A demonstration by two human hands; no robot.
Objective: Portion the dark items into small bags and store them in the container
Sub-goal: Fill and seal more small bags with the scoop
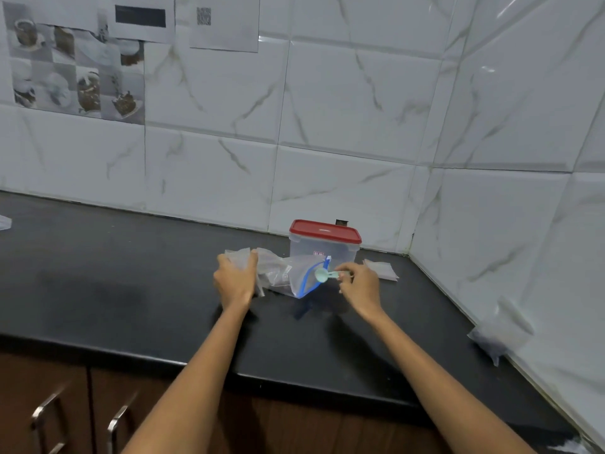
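Head view is looking down on a black countertop set into a corner of white marbled tile. Left hand is gripping the crumpled end of a clear zip bag, fingers curled over the plastic. That bag is lying on its side across the counter, its blue-edged mouth facing toward 3 o'clock, with something dark showing faintly through the plastic. Right hand is pinching the handle of a pale green scoop, whose bowl is sitting right at the bag's mouth. At 12 o'clock from the bag, just behind it, a clear container with a red lid is standing closed against the wall. A few small clear bags are lying flat at 3 o'clock from the right hand, near the corner. Another filmy bag is resting at about 4 o'clock, against the side wall, well apart from the hands
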